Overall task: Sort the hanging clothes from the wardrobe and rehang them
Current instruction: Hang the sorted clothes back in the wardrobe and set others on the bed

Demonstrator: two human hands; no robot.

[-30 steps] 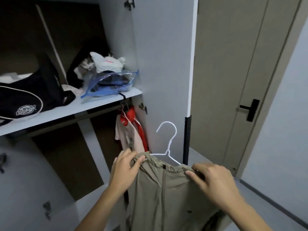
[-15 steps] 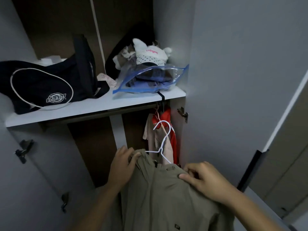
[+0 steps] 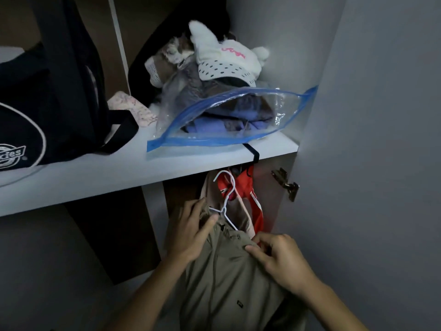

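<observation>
Dim light; a white shelf spans above the hands, a grey door to their right

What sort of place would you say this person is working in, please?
Most likely a home bedroom wardrobe: a white shelf carries a black bag and a zip bag of clothes, garments hang beneath it, and both hands hold a khaki garment on a white hanger.

Dim, bluish cast. Light falls from upper right; lower left of frame in deep shadow. Glare on plastic bag. Wide-angle bending at edges; slight softness.
</observation>
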